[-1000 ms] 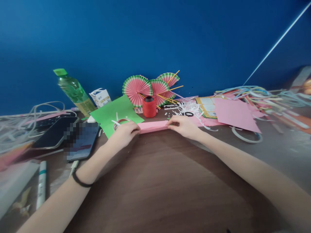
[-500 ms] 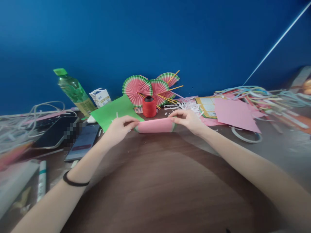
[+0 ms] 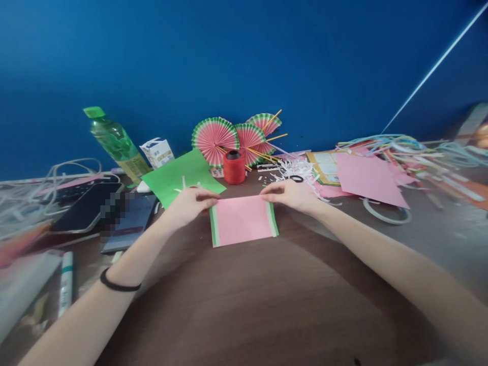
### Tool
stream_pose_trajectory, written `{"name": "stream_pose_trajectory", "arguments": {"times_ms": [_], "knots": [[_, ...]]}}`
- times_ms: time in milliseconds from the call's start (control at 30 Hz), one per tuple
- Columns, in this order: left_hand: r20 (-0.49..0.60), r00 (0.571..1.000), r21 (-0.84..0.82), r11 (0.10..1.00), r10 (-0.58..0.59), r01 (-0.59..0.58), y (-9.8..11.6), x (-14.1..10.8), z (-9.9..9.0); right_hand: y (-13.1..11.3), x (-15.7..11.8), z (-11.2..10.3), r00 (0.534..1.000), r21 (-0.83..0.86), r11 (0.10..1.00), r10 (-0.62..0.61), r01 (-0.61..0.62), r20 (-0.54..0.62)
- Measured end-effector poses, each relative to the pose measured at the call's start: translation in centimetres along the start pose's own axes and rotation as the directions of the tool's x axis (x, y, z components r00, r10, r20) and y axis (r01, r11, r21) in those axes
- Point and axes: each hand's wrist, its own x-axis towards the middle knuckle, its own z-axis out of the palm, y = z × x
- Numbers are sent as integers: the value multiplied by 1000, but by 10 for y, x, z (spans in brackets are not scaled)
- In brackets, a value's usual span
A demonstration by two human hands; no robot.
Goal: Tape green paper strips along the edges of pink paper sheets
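A pink sheet of paper (image 3: pixel 244 221) with green and white strips along its left and right edges lies between my hands. My left hand (image 3: pixel 190 203) pinches its upper left corner, and my right hand (image 3: pixel 284 194) pinches its upper right corner. The paper faces me nearly flat, its far edge held and its near edge low over the brown table. Just beyond it stands a red spool of thread (image 3: pixel 234 169). Behind the spool, round pleated paper fans (image 3: pixel 215 140) in pink and green with yellow sticks lean against the wall.
Left of the spool lies a green sheet (image 3: pixel 179 175), with a green bottle (image 3: pixel 116 145) and a small white box (image 3: pixel 157 152) behind. Phones (image 3: pixel 89 206) and a marker (image 3: pixel 66 284) are at left. Pink sheets (image 3: pixel 368 178), a tape roll (image 3: pixel 387 212) and colored strips (image 3: pixel 404 145) are at right.
The pink paper, earlier a narrow curved band seen at a slant, has come down and now shows its broad face. Both hands have dropped slightly, still pinching its upper corners.
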Motion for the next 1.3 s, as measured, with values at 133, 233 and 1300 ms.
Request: {"name": "stream_pose_trajectory", "arguments": {"times_ms": [133,233,1300], "knots": [[84,988,308,940,126,-146,-14,4,6,9,1,7,992,-269,955,-114,125,53],[132,971,417,878,198,-236,-21,5,11,13,1,10,972,-396,888,-218,233,82],[218,937,731,591,272,-342,-12,-4,29,2,-5,12,911,-851,342,-257,398,323]]}}
